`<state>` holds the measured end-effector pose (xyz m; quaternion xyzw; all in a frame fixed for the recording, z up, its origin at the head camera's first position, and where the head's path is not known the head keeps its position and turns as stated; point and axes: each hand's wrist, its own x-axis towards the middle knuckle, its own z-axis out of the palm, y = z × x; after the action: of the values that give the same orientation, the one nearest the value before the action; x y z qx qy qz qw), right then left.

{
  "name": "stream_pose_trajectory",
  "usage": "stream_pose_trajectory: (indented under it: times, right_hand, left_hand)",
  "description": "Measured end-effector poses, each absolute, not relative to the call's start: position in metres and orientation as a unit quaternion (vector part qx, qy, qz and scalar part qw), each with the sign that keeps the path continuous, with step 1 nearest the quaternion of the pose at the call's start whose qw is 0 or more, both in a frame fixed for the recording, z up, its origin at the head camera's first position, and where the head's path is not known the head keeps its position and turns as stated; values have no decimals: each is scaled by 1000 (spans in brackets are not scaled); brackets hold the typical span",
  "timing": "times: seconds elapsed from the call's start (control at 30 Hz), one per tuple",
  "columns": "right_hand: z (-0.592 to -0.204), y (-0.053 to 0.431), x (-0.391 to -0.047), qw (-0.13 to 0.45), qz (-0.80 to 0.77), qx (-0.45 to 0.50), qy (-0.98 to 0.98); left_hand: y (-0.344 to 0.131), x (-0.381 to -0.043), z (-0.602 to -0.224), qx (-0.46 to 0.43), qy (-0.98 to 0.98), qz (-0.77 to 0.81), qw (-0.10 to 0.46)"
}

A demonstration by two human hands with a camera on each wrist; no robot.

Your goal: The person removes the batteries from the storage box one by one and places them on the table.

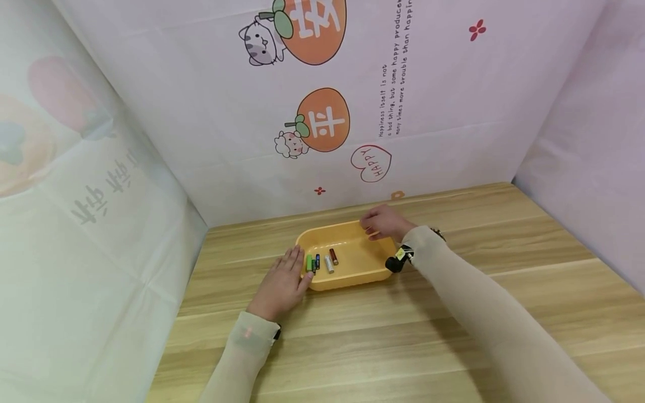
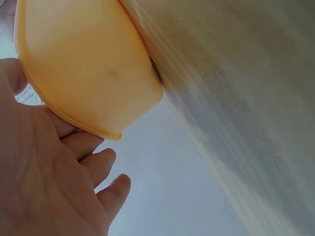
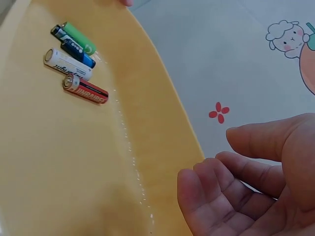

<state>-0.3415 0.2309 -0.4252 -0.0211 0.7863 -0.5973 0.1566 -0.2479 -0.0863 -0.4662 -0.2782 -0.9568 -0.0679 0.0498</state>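
A yellow plastic tray (image 1: pixel 360 256) sits on the wooden table. Several batteries lie side by side at its left end: a bright green one (image 3: pixel 78 38), a dark green one, a blue one (image 3: pixel 78 53), a white one (image 3: pixel 67 64) and a red one (image 3: pixel 85 89). My left hand (image 1: pixel 283 282) rests with extended fingers against the tray's left rim, thumb near the front corner; in the left wrist view its fingers touch the rim (image 2: pixel 74 123). Over the back right of the tray is my right hand (image 1: pixel 385 222), its fingers loosely bent, holding nothing.
Behind the tray hangs a white cloth (image 1: pixel 252 140) with printed fruit and lettering, and similar cloth (image 1: pixel 116 252) closes off the left side. Wooden table surface (image 1: pixel 353 347) extends in front of the tray and to its right.
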Motion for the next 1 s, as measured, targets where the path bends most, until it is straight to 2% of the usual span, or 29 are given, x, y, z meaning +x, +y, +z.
stream_pose_trajectory:
  times: [0.33,0.67,1.0]
  right_hand:
    - [-439,213,-347,165,-584,-20,795]
    - [-448,194,-346,169,-571,-9,804]
    - [-443,176,-336,181,-548,-18,816]
  left_hand:
    - [-86,-247,-467,-288,-954,-56,68]
    - [-86,-248,-469,-283,-955,-69,59]
    - [-85,-248,-469,-279,-956,-71,62]
